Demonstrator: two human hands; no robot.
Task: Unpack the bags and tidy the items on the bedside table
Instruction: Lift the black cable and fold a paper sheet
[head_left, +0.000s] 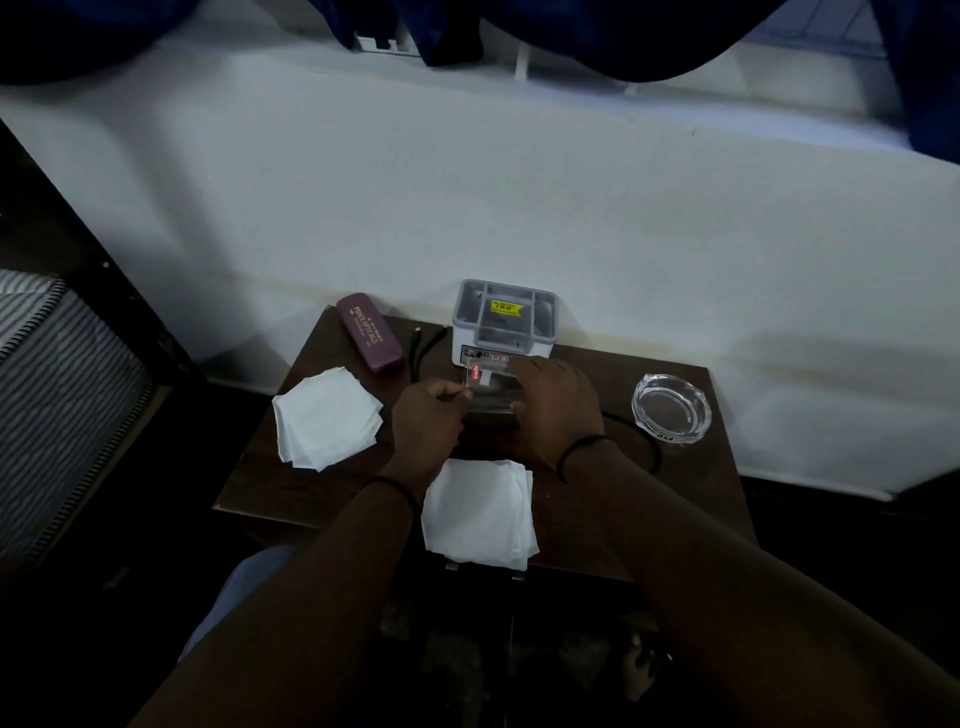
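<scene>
Both hands on a small clear plastic box (485, 387) with a red "cello" label, mid-worktop (582, 499), just in front of the grey organiser (505, 318). Left hand (428, 423) curled, fingertips pinching at the box's left edge, something thin seemingly between thumb and finger, too small to name. Right hand (556, 402) laid over the box's right side, fingers bent down along its far edge, steadying it. Long axis of the box running left to right across the worktop, so each hand owns one end; neither clearly nearer, both touching. Looks like a matter of opening it or lifting it toward the organiser directly behind, a short push away from the body.

Around it: one stack of white napkins (327, 418) off to the left, another napkin stack (480, 512) near the front edge between the forearms, a purple spectacle case (370, 332) lying at a slant back left, a glass ashtray (671, 408) well apart on the right, a black cable (641, 441) looping beside the right wrist.

Hard to read: box contents, lid state, its lower half lost under the hands and dim light. No bag visible anywhere.
</scene>
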